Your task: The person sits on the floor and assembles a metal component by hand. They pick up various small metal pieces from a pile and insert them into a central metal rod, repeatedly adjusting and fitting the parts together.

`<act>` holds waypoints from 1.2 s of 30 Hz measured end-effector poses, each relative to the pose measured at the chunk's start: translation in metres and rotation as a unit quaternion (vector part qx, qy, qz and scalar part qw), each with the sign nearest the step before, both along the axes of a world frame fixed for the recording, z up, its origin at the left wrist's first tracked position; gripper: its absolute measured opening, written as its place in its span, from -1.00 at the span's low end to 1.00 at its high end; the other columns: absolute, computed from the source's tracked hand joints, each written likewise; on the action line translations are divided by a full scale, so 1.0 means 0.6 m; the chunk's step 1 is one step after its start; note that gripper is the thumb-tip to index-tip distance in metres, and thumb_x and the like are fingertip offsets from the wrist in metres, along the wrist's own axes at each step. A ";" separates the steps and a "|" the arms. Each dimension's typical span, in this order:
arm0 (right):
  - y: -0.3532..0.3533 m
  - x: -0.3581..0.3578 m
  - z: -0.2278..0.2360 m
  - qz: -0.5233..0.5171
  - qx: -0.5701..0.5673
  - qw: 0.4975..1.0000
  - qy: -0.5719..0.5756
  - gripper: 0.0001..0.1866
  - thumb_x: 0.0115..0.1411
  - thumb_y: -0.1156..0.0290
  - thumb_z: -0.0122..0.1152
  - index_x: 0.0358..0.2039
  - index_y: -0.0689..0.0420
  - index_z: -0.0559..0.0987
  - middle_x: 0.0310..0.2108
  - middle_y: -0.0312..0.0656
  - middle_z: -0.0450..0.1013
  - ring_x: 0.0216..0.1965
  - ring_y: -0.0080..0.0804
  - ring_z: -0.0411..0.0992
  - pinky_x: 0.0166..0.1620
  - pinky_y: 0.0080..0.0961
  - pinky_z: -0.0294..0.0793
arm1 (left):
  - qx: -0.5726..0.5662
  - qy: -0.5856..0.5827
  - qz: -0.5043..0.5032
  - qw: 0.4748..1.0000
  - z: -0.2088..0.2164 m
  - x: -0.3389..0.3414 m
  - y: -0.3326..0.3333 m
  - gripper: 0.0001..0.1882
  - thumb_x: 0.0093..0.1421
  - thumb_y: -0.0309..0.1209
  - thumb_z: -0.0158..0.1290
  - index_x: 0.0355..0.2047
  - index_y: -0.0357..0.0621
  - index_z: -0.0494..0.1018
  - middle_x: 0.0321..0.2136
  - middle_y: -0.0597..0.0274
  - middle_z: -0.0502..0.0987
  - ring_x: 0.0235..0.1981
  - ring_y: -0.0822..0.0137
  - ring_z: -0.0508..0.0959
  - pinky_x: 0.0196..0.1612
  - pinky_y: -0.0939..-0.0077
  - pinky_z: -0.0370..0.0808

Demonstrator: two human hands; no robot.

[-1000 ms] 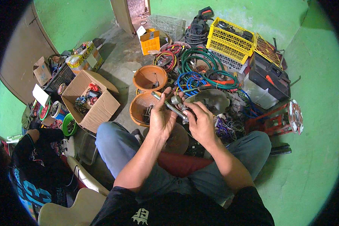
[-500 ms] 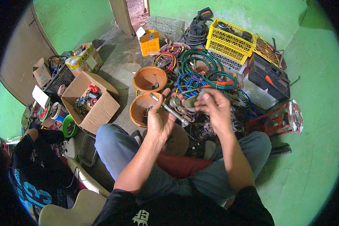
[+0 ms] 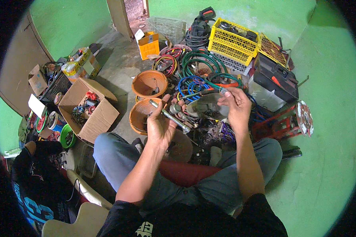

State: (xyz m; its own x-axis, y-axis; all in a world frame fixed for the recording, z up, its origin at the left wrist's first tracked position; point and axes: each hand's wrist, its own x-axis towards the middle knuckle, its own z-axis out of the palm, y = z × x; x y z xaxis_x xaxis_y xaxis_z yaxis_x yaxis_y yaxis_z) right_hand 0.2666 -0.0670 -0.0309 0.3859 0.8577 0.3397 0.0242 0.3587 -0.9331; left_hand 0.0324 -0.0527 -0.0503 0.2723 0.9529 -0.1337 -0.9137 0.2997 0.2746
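Left hand (image 3: 161, 124), mid-frame, loosely cradles a bolt (image 3: 171, 116); right hand (image 3: 236, 103) pinches a nut (image 3: 223, 91). Either could slip into the clutter.

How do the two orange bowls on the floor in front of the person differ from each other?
The farther orange bowl sits in full view, while the nearer orange bowl is partly hidden behind the left hand, which holds a long metal bolt. The farther bowl looks almost empty, with just a small item inside; the nearer bowl holds several small metal parts. Both are round, the same orange, upright, and side by side beside the cardboard box.
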 end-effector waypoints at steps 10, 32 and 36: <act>0.082 0.065 -0.218 -0.073 -0.229 0.918 0.316 -0.58 0.33 0.38 0.19 0.08 0.33 0.33 -0.21 0.11 0.48 -0.30 -0.16 0.56 -0.23 -0.22 0.72 | -0.008 -0.002 -0.014 1.000 0.005 0.007 -0.003 -0.70 0.46 -0.30 -0.24 0.10 -0.18 0.20 -0.03 -0.14 0.38 0.07 -0.09 0.47 0.24 -0.15 0.42; 0.001 -0.070 -0.020 0.254 -0.182 0.941 -0.133 -0.77 0.37 0.36 0.11 -0.06 0.21 0.55 -0.18 -0.24 0.56 -0.22 -0.53 0.50 -0.18 -0.54 0.53 | 0.007 -0.006 -0.008 1.000 -0.001 -0.001 0.000 -0.69 0.45 -0.31 -0.21 0.11 -0.18 0.23 -0.05 -0.07 0.42 0.08 -0.03 0.48 0.23 -0.07 0.43; -0.031 -0.081 -0.009 0.264 -0.125 0.946 -0.144 -0.76 0.29 0.41 0.24 -0.08 0.24 0.57 -0.25 -0.25 0.55 -0.23 -0.57 0.49 -0.15 -0.52 0.51 | -0.006 -0.003 0.008 1.000 0.004 0.004 -0.001 -0.70 0.45 -0.31 -0.19 0.09 -0.18 0.25 -0.05 -0.07 0.42 0.08 -0.02 0.47 0.24 -0.07 0.42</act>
